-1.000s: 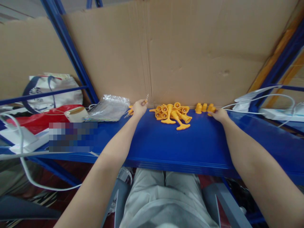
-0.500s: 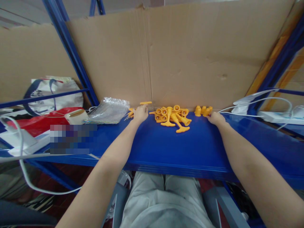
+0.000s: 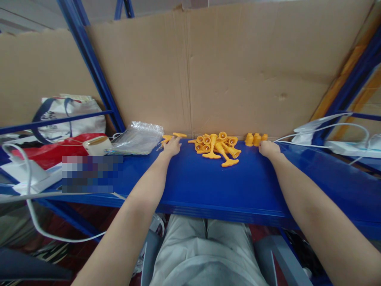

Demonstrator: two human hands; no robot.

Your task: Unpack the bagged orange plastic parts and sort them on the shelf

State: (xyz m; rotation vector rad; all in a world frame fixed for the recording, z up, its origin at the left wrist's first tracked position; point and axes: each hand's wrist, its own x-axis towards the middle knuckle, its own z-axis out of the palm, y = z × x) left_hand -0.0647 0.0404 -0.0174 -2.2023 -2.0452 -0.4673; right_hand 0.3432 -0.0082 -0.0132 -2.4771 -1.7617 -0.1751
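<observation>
My left hand (image 3: 172, 147) is at the back of the blue table, its fingers closed on a corkscrew with a yellow T-shaped handle (image 3: 179, 135). Beside it lie more yellow T-handles (image 3: 167, 137), with metal spirals showing at their left. My right hand (image 3: 269, 149) is closed at the rightmost yellow bell-shaped sleeve (image 3: 264, 137); its fingertips are partly hidden. Two similar sleeves (image 3: 253, 139) stand upright just left of it. Between my hands is a pile of yellow corkscrews (image 3: 214, 143), with cone-shaped bodies and T-handles, some open ends facing me.
A clear plastic bag (image 3: 135, 139) lies left on the blue table (image 3: 220, 186). Farther left are a red bag (image 3: 65, 147), a white tote (image 3: 74, 115) and white cables. A cardboard wall (image 3: 238, 71) stands behind; a power strip (image 3: 351, 149) is at the right.
My left hand has moved slightly left and down, and the T-handle at its fingers is lower. At my right hand, the rightmost sleeve has shifted right, away from the other two.
</observation>
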